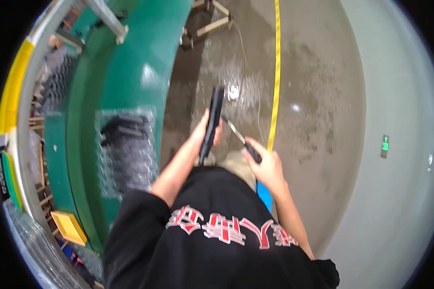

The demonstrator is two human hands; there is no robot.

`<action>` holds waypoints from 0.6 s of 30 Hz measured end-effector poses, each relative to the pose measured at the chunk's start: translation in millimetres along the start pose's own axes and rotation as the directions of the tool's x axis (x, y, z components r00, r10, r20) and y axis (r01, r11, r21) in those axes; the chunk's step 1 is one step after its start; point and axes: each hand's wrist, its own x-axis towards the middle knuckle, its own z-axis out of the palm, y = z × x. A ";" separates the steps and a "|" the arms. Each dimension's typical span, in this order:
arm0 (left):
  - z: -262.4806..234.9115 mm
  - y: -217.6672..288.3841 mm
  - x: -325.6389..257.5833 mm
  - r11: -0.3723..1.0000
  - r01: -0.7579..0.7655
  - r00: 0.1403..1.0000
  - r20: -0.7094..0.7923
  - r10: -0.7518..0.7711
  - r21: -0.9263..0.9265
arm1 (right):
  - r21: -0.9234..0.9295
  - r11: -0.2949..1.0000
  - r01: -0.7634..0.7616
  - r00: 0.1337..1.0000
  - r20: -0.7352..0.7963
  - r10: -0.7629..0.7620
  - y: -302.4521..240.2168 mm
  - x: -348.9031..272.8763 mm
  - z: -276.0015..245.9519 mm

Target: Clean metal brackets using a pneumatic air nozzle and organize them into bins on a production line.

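My left hand (200, 130) is closed round a long black plastic-looking part (213, 115), held upright in front of my body with its far end pointing away from me. In my right hand (269, 169) is a hand tool (236, 131) with a black handle and a thin metal shaft. Its dark tip is close to the right side of the black part; I cannot tell whether they touch. To the left lies a clear plastic tray (130, 178) with several black parts (125, 126) in its far end.
The tray lies on a green table (152, 79) along my left. Beyond its far edge stand a grey metal frame (108, 19) and a yellow bin (68, 228). A yellow line (277, 72) and a thin cable (242, 43) run along the wet-looking floor. A pale wall (400, 96) is at right.
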 end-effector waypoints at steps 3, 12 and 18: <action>-1.9 4.1 -13.4 0.998 -0.047 0.999 -0.008 0.048 0.029 | -0.012 0.995 0.097 0.995 -0.031 -0.097 3.2 23.0 -6.5; -12.3 -3.0 -70.0 0.982 0.045 0.993 -0.096 -0.063 -0.182 | -0.062 0.978 0.197 0.976 0.106 -0.190 -15.7 53.6 -12.3; 21.0 -6.4 -75.3 0.904 0.031 0.935 -0.332 0.125 0.427 | 0.079 0.928 0.364 0.920 0.124 -0.372 -3.9 77.1 -6.4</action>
